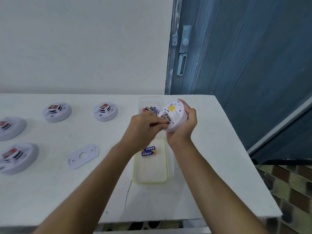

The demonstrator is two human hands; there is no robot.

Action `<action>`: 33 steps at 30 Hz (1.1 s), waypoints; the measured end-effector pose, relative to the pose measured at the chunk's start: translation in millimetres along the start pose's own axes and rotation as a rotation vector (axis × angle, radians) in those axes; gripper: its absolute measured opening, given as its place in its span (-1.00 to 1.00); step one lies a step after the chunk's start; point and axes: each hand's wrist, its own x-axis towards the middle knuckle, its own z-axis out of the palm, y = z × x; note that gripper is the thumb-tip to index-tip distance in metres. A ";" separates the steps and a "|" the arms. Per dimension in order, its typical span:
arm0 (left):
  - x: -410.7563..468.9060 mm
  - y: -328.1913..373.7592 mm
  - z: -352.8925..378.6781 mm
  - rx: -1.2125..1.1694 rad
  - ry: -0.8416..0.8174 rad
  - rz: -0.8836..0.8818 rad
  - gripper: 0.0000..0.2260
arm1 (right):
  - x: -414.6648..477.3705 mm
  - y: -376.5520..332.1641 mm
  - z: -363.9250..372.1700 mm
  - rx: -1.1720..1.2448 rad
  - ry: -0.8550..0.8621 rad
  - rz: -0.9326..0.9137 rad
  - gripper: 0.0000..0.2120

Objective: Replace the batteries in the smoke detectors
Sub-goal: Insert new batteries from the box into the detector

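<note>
At the left of the frame four detectors rest dome up on the table. They are spread apart, we judge, so each can be taken in turn. Below and right of them lies a flat plate, likely set aside to bare a detector's back.

In the middle our left hand closes its fingertips in a narrow pinch on a battery at the open compartment. We cannot tell whether it is going in or coming out. Under our wrists lies a tray with two blue cells side by side, kept within easy reach. Behind the hands a clear box holds more batteries, partly hidden. Which container takes the spent ones we cannot say.

Just right of centre the held detector is tilted with its back toward us, so the compartment shows. Our right hand wraps it from below and the right, fingers curled round its rim, steadying it against the left hand's work. At far right stands a blue door.
</note>
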 end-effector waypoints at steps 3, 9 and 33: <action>-6.4 -3.7 -3.8 -0.046 -0.032 -0.048 -0.84 | -6.6 2.6 -0.3 -0.010 -0.025 0.015 -0.71; -15.3 -6.3 -7.1 -0.396 -0.003 -0.312 -0.87 | -16.4 9.5 1.5 -0.015 -0.044 0.029 -0.61; -57.1 -45.1 -44.8 -0.422 -0.005 -0.466 -0.72 | -37.1 53.8 26.3 -0.067 -0.139 0.116 -0.60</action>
